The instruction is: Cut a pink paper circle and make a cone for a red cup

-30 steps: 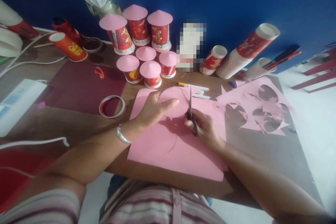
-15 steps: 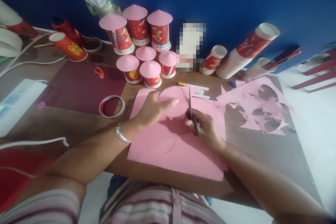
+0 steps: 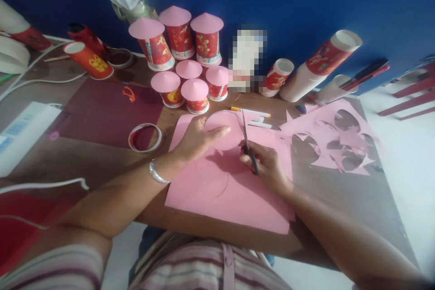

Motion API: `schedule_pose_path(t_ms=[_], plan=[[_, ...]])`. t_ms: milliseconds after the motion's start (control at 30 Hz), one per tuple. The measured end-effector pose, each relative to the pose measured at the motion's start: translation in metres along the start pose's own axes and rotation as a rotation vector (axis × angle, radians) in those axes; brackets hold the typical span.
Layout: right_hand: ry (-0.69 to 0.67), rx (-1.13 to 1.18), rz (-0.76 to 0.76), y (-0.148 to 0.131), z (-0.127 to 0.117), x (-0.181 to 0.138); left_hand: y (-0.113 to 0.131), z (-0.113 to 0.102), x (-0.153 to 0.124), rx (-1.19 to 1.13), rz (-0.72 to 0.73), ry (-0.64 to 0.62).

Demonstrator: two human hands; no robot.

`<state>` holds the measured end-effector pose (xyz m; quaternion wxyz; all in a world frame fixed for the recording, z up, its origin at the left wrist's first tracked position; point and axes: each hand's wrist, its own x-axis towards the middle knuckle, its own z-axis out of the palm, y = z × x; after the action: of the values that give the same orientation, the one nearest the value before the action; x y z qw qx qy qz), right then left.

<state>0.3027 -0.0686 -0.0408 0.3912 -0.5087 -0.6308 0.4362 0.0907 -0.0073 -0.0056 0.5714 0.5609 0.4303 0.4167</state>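
My left hand (image 3: 205,138) pinches a piece of pink paper (image 3: 226,120) with a drawn circular line, thumb on top and fingers hidden beneath. In my right hand (image 3: 267,163) are dark-handled scissors (image 3: 250,154), their blades pointing away from me at the right edge of the drawn circle. The blades look nearly together. Below both hands lies a larger pink sheet (image 3: 217,208) with a faint curved pencil line. Just beyond the paper are several markers (image 3: 253,112).
Paper cups with pink cone tops (image 3: 194,89) stand at the back. A tape roll (image 3: 145,138) lies on the left, near orange scissors (image 3: 128,94). Pink paper scraps with round holes (image 3: 335,138) are at right. Stacked cups (image 3: 321,65) lean by the wall; a white power strip (image 3: 27,133) lies far left.
The scissors have tilted slightly to the left and their blades look closer together. My left hand and the paper it pinches have shifted very slightly.
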Motion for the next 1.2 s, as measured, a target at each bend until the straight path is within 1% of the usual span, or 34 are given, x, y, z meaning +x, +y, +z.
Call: schedule_pose_path(t_ms=[233,500,633,800,1000,1200], plan=[[-0.013,0.012,0.03,0.0,-0.001,-0.001,0.002,0.001,0.0,-0.056,-0.04,-0.001],[-0.033,0.054,0.048,-0.001,-0.002,-0.001,-0.011,-0.004,0.004,-0.061,-0.012,0.037],[-0.044,0.058,0.057,-0.001,-0.003,-0.001,-0.014,-0.006,0.004,-0.095,-0.03,0.026],[-0.047,0.054,0.061,-0.002,-0.004,-0.001,-0.014,-0.007,0.004,-0.11,-0.041,0.021],[-0.047,0.042,0.059,-0.003,-0.003,-0.001,-0.011,-0.007,0.004,-0.055,-0.038,0.061],[-0.05,0.039,0.055,-0.004,-0.003,-0.001,-0.01,-0.007,0.004,-0.054,-0.027,0.055]])
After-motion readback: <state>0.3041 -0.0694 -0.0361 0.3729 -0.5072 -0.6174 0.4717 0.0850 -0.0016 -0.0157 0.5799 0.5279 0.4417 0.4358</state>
